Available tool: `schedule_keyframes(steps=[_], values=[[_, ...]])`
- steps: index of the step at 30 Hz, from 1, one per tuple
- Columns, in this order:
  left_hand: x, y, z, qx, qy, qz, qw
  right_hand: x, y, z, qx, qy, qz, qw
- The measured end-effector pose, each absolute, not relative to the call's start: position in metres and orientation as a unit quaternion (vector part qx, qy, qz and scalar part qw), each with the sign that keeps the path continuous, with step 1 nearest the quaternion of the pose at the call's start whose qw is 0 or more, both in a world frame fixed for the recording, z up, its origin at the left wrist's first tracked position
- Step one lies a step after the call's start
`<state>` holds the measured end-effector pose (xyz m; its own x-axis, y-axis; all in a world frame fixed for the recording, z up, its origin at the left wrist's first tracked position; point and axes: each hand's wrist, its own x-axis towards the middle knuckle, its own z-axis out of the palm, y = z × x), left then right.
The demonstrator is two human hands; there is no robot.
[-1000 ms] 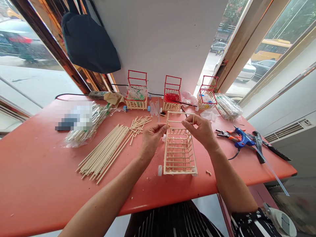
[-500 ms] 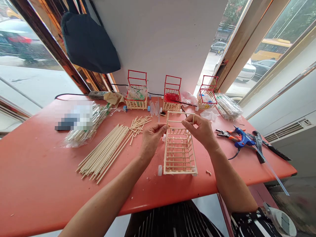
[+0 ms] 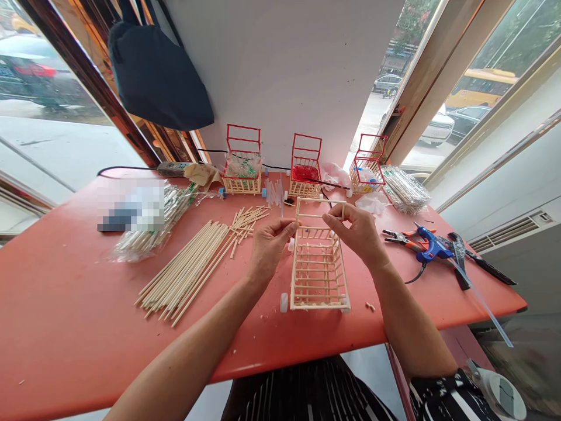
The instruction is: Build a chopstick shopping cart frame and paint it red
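Observation:
A small cart made of pale wooden sticks (image 3: 319,275) stands on the red table (image 3: 65,304) with white bottle-cap wheels under it. My left hand (image 3: 268,245) pinches the left end of a thin crossbar at the cart's far upright frame. My right hand (image 3: 357,231) pinches the same crossbar from the right, with one finger hooked over the top bar. A fan of long wooden sticks (image 3: 188,269) lies left of my left hand.
Three finished stick carts with red frames (image 3: 242,158) (image 3: 305,166) (image 3: 367,164) line the back edge. A blue glue gun (image 3: 432,245), pliers and dark cutters lie at right. Bagged sticks (image 3: 149,228) (image 3: 405,190) sit at left and back right. A dark bag (image 3: 158,70) hangs above.

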<state>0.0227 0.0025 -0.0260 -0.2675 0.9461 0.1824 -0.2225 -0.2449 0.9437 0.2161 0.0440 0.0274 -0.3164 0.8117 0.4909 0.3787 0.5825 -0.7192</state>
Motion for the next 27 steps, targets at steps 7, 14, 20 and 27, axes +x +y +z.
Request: schedule_keyframes(steps=[7,14,20,27], values=[[0.0227,0.0021,-0.0247,0.422,0.439,0.663,0.435,0.2160,0.0435,0.0282,-0.392,-0.772,0.246,0.435],[0.0228,0.0015,-0.0243,0.422,0.441,0.663,0.434,0.2155,0.0436,0.0278,-0.390,-0.773,0.246,0.436],[0.0229,0.0020,-0.0256,0.419,0.434,0.667,0.438,0.2152,0.0432,0.0283,-0.388,-0.773,0.242,0.440],[0.0235,0.0009,-0.0248,0.422,0.435,0.666,0.435,0.2156,0.0447,0.0280,-0.384,-0.773,0.241,0.443]])
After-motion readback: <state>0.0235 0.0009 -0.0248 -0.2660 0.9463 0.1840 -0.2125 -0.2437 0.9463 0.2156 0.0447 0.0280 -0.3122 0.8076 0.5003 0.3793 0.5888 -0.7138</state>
